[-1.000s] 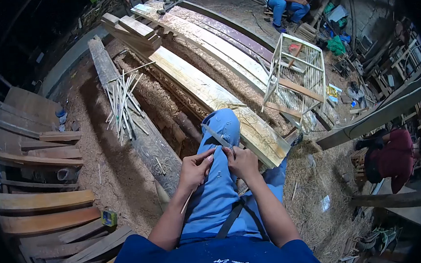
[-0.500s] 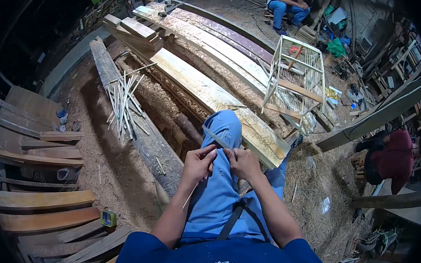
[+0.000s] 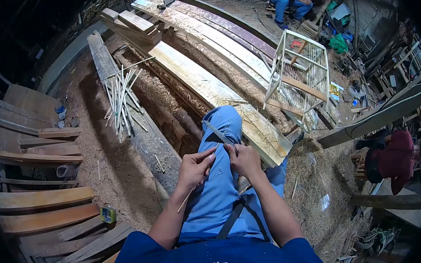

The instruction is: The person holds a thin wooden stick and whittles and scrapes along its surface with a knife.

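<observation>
My left hand (image 3: 194, 171) is closed around a thin wooden stick (image 3: 184, 201) above my thigh. The stick's tail runs back along my wrist, and its short tip pokes out beyond the fingertips. Just to the right, my right hand (image 3: 245, 159) grips a knife, its handle mostly hidden in the fist. The knife's narrow blade (image 3: 215, 131) points up and left over my raised knee (image 3: 225, 118). A small gap separates the two hands, with the stick's tip close to the blade.
Beyond my knee lies a long plank (image 3: 192, 81). Thin sticks (image 3: 120, 101) are heaped on a weathered board (image 3: 103, 61) at left. A slatted cage (image 3: 299, 74) stands at right. Curved wood pieces (image 3: 44, 198) and a tape measure (image 3: 108, 215) lie left. Two people sit farther off.
My left hand has drawn slightly back toward my body with the stick, so its tip now shows. My right hand and the knife stay almost in place. The view has shifted a little.
</observation>
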